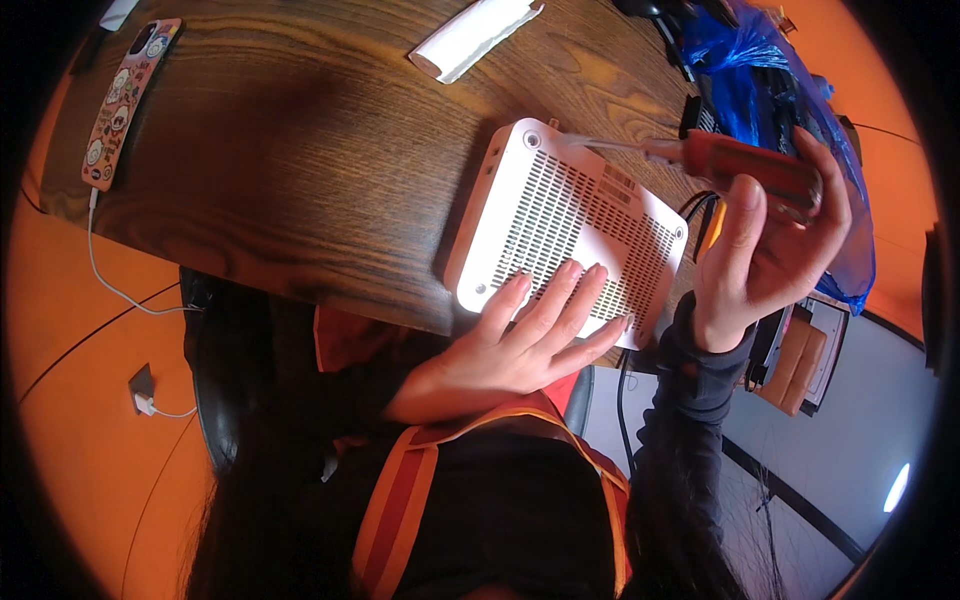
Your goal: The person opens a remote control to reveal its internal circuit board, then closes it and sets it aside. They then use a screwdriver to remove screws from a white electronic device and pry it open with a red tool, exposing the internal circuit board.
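A white box-shaped device (608, 255) with a slotted vent grille, a barcode label and screw holes at its corners lies near the table's front edge. My left hand (535, 335) rests on its near side, fingers spread over the grille. In my right hand (765, 240) is a screwdriver (745, 165) with a red handle, held above the device's right side. Its shaft points left, toward the screw hole (532, 140) at the far left corner. Blur hides whether the tip touches the device.
On the dark wooden table (300, 150), a phone in a patterned case (125, 110) lies at the far left, its white cable (110, 270) hanging over the edge. A torn white roll (475, 40) lies at the back. A blue plastic bag (745, 75) and black cables sit at the right.
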`<state>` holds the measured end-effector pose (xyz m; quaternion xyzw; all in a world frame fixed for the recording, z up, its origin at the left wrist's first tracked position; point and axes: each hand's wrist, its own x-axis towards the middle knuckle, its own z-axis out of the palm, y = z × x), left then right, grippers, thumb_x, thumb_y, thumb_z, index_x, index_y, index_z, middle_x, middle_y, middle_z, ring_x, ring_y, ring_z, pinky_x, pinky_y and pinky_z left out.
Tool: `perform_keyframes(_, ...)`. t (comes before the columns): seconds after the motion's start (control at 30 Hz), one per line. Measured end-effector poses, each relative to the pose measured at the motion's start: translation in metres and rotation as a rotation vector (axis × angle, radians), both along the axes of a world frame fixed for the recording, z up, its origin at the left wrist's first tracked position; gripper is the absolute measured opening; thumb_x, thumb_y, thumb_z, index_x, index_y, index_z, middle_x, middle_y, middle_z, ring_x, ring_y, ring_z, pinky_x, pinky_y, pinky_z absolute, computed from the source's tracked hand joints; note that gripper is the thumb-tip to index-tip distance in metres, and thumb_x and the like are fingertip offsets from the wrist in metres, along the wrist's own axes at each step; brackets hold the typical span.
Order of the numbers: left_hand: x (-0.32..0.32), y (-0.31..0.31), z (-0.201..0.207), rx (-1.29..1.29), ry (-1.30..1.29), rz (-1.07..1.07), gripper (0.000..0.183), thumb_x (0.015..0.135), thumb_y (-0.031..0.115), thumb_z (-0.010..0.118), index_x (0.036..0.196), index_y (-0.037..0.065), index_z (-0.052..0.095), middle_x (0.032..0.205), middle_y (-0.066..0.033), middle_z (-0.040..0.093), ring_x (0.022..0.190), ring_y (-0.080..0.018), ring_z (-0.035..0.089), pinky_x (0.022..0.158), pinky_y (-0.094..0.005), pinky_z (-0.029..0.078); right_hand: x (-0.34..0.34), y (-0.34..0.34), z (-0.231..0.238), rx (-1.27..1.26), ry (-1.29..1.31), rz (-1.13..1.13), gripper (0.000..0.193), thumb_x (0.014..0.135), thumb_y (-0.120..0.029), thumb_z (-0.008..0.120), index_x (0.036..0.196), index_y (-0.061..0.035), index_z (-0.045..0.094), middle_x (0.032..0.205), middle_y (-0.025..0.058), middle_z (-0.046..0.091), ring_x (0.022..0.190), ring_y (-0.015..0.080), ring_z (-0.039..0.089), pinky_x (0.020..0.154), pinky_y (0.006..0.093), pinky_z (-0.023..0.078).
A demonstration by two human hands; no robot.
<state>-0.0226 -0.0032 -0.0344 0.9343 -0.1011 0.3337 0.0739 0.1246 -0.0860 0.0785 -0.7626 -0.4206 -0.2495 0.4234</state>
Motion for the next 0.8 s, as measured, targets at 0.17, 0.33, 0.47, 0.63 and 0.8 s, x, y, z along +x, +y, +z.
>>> perform_keyframes(0.17,0.001,0.001,0.0,0.035,-0.006,0.001,0.045,0.085,0.051,0.042,0.125,0.033,0.044,0.126,-0.0096,0.048,0.122,-0.0248,0.037,0.101,-0.0476,0.017,0.044,-0.033,-0.004,0.133,0.169,-0.162,0.031,0.077,0.0,0.063,0.101,0.0007,0.044,0.087,0.007,0.055,0.077,0.0125,0.059,0.066,0.0203,0.046)
perform_keyframes(0.33,0.001,0.002,0.0,0.035,-0.022,-0.015,0.046,0.079,0.056,0.047,0.12,0.035,0.05,0.125,-0.0083,0.048,0.116,-0.0244,0.04,0.101,-0.0469,0.015,0.063,-0.067,-0.052,-0.025,0.558,-0.123,0.021,0.076,0.0,0.063,0.086,-0.005,0.044,0.085,0.005,0.058,0.07,0.0067,0.051,0.063,0.0188,0.042)
perform_keyframes(0.47,0.002,-0.001,0.003,-0.002,0.013,-0.027,0.052,0.074,0.059,0.05,0.12,0.036,0.049,0.126,-0.0097,0.047,0.118,-0.0264,0.037,0.1,-0.0485,0.015,0.053,-0.088,-0.06,-0.181,0.524,-0.171,0.02,0.075,-0.004,0.066,0.085,-0.0013,0.048,0.093,0.0099,0.064,0.08,0.0114,0.059,0.069,0.0248,0.047)
perform_keyframes(0.63,0.005,-0.004,0.001,0.011,-0.01,-0.026,0.054,0.074,0.062,0.048,0.122,0.038,0.047,0.126,-0.01,0.047,0.118,-0.0268,0.037,0.101,-0.0484,0.014,0.034,-0.118,-0.03,-0.477,0.23,-0.719,0.017,0.075,-0.01,0.066,0.083,-0.0009,0.055,0.075,0.0117,0.06,0.069,0.023,0.06,0.063,0.029,0.045)
perform_keyframes(0.8,0.005,-0.007,-0.006,-0.009,-0.072,0.02,0.049,0.078,0.048,0.054,0.124,0.032,0.045,0.122,-0.0059,0.051,0.118,-0.0238,0.04,0.102,-0.0462,0.018,0.004,-0.124,-0.04,-0.504,0.442,-0.694,0.029,0.075,-0.004,0.062,0.102,-0.0035,0.053,0.072,0.0097,0.061,0.06,0.0151,0.057,0.052,0.0261,0.044)
